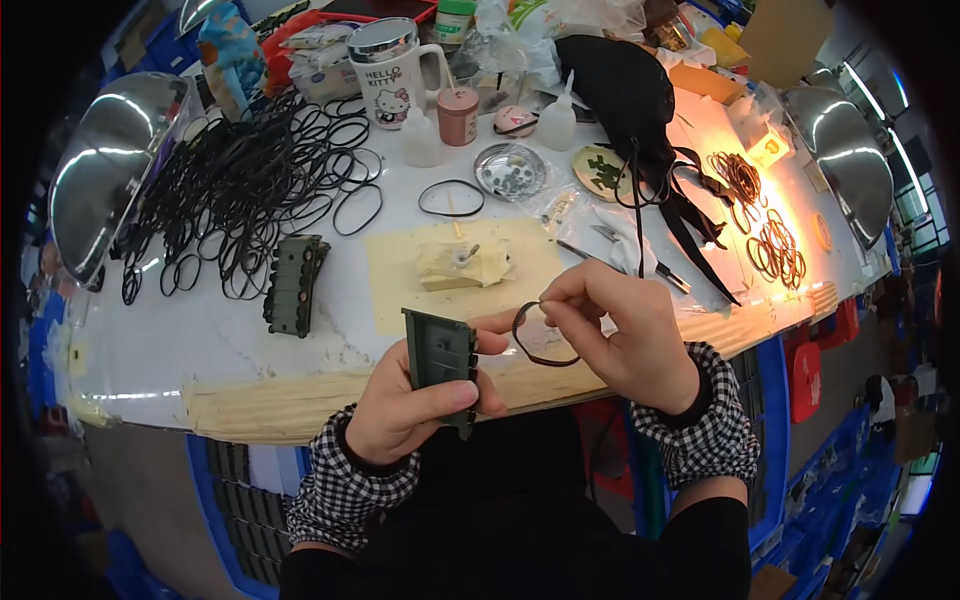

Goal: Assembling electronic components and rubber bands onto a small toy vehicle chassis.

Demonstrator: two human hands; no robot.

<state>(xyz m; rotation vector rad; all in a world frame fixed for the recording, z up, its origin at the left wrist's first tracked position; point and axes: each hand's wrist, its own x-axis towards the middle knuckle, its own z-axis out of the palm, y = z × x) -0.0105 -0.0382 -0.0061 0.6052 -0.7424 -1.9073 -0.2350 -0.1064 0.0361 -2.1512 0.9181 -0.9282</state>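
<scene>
My left hand (425, 400) grips a dark green molded plastic part (440, 352), a shallow tray-like shell with a notched right edge, held above the table's front edge. The thumb lies across its lower right side. Between thumb and fingertips, my right hand (625, 335) pinches a dark rubber band loop (540, 357), which hangs just right of the green part. The left index finger reaches toward the loop; whether it touches cannot be told. On the table to the left lie similar green parts (295, 285), seemingly stacked. A tape-wrapped block (465, 263) with a small white piece on top sits beyond my hands.
A large heap of black bands (250, 185) covers the left of the table (340, 330); brown bands (775, 250) lie at right under a lamp (838, 150). Behind stand a lidded mug (390, 85), squeeze bottles (556, 122), a metal dish (509, 171) and a black bag (615, 90).
</scene>
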